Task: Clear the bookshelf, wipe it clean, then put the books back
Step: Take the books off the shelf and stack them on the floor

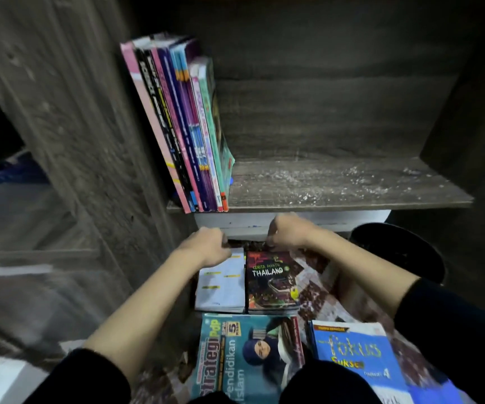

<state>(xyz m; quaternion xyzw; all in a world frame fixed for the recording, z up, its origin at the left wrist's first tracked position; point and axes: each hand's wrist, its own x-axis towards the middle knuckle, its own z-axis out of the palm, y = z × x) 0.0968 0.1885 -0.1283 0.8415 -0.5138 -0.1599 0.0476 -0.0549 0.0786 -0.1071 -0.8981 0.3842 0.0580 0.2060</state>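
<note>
Books (186, 126) on the shelf (337, 185): one upright bunch, spines out, leaning on its left wall | up and slightly left of my left hand (206, 246), so that one was closer | left hand curled at the white book's (221, 284) far edge, right hand (288, 234) at the Thailand book's (273, 281) | real grip? couldn't tell | shelf dusty, not wiped yet imo

Shelf (352, 185): matt grey wood-grain, dusty. Upright books (183, 126): glossy paper covers. Sleeves (454, 325): black cloth.
</note>
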